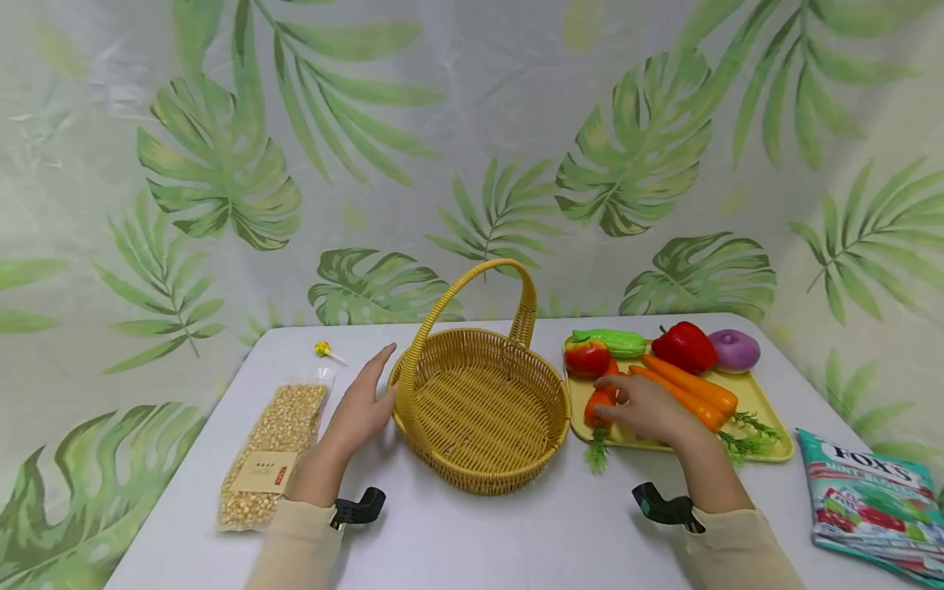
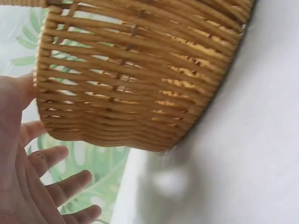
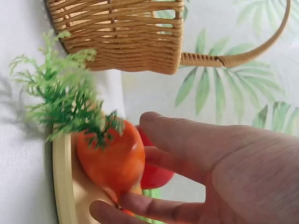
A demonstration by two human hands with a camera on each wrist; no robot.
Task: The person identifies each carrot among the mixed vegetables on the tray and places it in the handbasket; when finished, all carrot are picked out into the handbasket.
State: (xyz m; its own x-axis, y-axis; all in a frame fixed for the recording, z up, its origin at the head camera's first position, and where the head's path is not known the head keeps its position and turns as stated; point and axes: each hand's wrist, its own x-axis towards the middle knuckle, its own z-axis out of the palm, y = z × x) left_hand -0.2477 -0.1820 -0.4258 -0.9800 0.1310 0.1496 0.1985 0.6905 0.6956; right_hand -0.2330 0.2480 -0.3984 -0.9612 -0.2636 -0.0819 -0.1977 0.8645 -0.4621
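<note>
My left hand (image 1: pixel 360 414) was positioned beside the basket (image 1: pixel 483 482), fingers spread wide. My right hand (image 1: pixel 652 406) was positioned at the leftmost carrot (image 3: pixel 112 156) on the yellow tray (image 3: pixel 63 179), fingers parted.

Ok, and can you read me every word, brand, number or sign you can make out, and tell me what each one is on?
"FOX'S": on the teal bag at the right.
"MINT": on the same bag, below; the word after it is unclear.
Too small to read: the printing and red mark on the label of the kernel packet.
</note>
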